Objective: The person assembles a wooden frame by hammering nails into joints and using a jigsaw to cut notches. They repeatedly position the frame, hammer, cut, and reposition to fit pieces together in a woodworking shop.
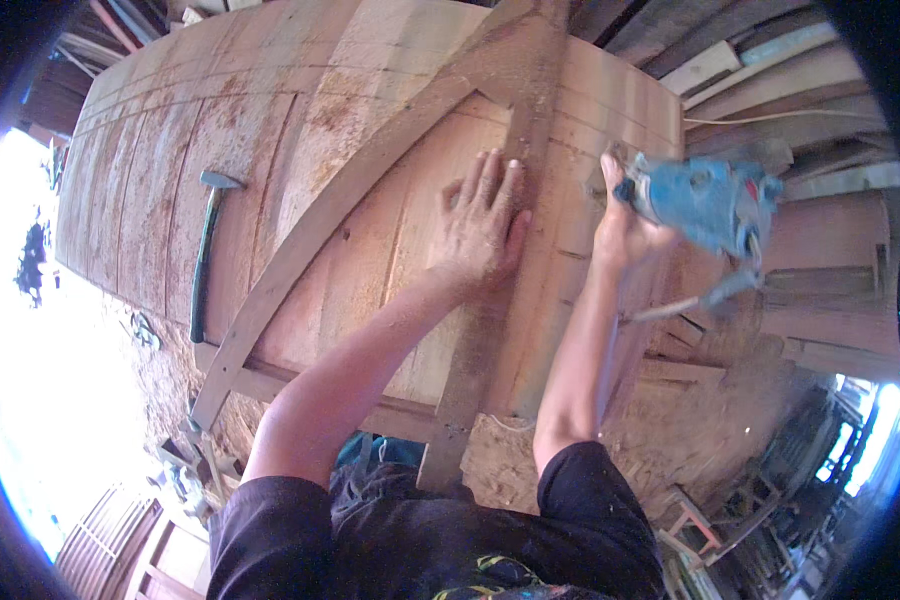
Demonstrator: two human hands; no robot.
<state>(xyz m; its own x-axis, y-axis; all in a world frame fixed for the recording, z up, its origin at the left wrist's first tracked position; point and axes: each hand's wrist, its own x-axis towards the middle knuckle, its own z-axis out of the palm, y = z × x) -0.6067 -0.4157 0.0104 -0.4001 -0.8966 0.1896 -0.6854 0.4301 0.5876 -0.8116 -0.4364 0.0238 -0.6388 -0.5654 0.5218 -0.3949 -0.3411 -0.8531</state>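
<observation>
My left hand lies flat on the wood with fingers stretched out, next to a long straight wooden piece. That piece joins a curved wooden piece at the top, and both rest on a wide planked wooden panel. Off to the right, my right hand is closed around a blue corded router, held at the panel's right edge. The router is blurred, and its cord trails down from its outer end. Part of its grip is hidden by my fingers.
A hammer with a dark green handle lies on the panel's left side. Sawdust and shavings cover the panel and the floor. Stacked boards stand along the right and back. A slatted wooden piece sits at lower left.
</observation>
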